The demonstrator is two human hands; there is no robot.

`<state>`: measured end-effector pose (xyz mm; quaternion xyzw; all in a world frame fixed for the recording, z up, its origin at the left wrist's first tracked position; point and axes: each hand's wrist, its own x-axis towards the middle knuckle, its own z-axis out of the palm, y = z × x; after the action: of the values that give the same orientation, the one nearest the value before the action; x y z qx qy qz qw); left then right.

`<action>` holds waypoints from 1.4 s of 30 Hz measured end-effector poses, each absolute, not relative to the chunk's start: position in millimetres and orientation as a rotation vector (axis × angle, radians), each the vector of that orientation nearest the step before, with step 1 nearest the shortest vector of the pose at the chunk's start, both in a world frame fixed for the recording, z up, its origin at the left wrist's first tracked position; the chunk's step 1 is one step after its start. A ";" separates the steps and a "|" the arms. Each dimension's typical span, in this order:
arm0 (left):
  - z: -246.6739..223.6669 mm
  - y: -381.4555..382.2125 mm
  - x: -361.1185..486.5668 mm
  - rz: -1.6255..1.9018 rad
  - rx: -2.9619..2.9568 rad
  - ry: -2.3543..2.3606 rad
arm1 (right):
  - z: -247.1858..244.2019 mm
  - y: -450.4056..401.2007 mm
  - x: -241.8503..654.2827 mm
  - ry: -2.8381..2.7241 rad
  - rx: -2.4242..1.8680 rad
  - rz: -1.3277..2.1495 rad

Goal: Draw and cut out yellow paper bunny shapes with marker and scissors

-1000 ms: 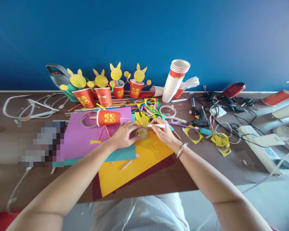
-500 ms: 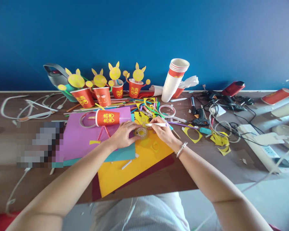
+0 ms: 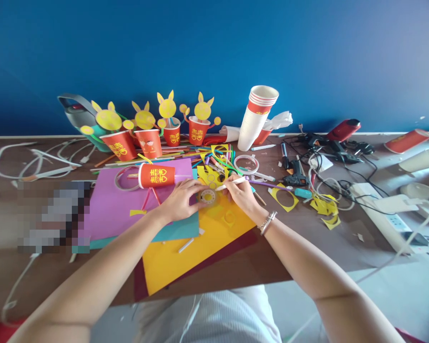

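Over the worktop (image 3: 243,264), a tape roll (image 3: 213,196) is held by the curled left hand (image 3: 182,200), a marker (image 3: 222,186) beside it by the bent right hand (image 3: 241,193).

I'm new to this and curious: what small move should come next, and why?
Perhaps run the white pen around the small ring: the right hand holds the pen with its tip beside the ring's edge, while the left hand holds the ring over the yellow sheet.
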<state>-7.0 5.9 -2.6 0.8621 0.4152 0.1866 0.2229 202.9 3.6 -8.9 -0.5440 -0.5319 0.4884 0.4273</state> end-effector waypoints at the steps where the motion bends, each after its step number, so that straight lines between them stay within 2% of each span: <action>1: -2.8 6.0 -7.1 0.517 2.380 1.146 | -10.0 4.4 202.6 -1.309 -1.363 1.230; 27: -1.1 4.9 -11.2 0.435 2.311 1.173 | -2.3 -3.8 210.1 -1.246 -1.358 1.155; 33: 2.3 3.7 -11.2 0.395 2.291 1.187 | 0.1 -12.7 217.1 -1.471 -1.326 0.954; 36: 5.4 5.3 -10.1 0.394 2.279 1.191 | 0.1 -13.8 218.4 -1.694 -1.111 0.809; 42: 6.8 8.3 -10.2 0.380 2.188 1.153 | 9.9 -11.2 208.4 -2.162 -1.114 0.795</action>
<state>-10.2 8.3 6.8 0.8301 0.4375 0.1442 0.3141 208.4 -11.2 9.9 -0.4170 -0.8094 0.2974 0.2872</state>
